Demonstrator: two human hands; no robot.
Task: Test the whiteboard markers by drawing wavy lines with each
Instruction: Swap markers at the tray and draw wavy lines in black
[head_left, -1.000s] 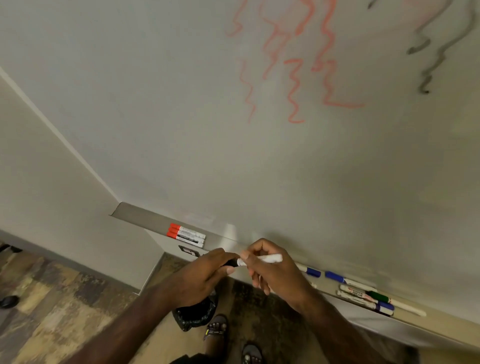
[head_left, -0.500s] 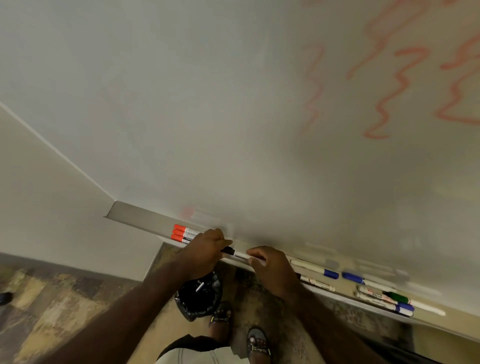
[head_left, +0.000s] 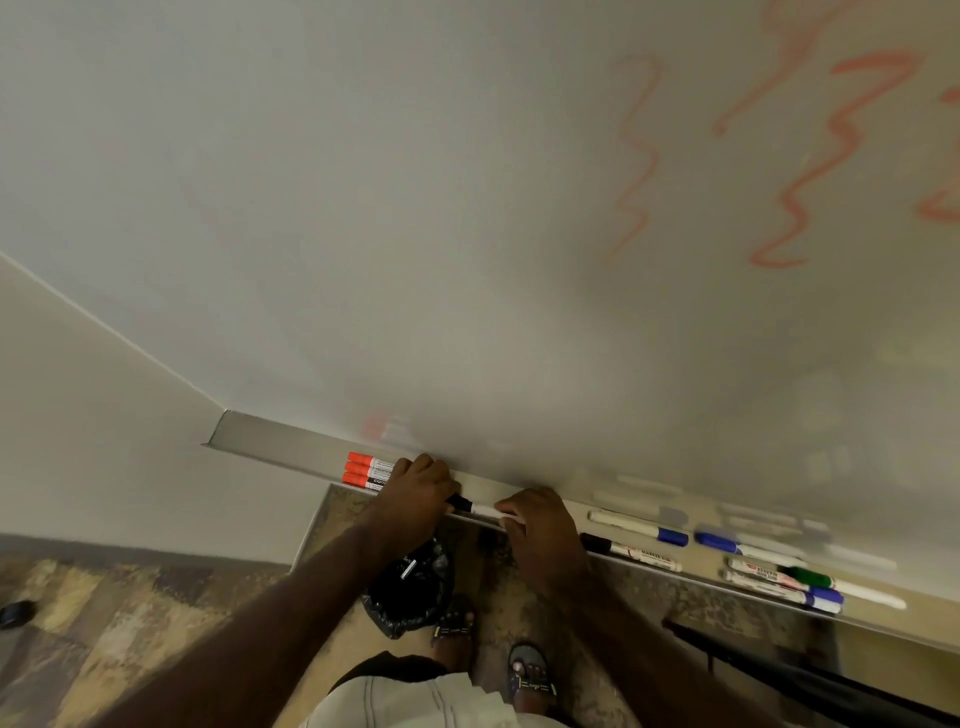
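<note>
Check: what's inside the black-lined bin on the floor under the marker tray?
Inside the black-lined bin, one small pale stick-like piece lies on the dark liner. The rest is dark folds, and the left forearm covers the bin's left edge, so other contents cannot be told.

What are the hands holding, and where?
One black-capped marker at the tray: left hand on its black cap end, right hand on its white barrel.

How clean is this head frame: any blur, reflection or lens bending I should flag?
Head view: dim, warm light; the whiteboard is softly blurred, its red wavy lines smeared. The glossy board mirrors the tray's markers as pale ghosts above the marker tray. Wide-angle bending slants the tray and board edge. The left hand, right hand and black-capped marker between them are fairly sharp.
</note>
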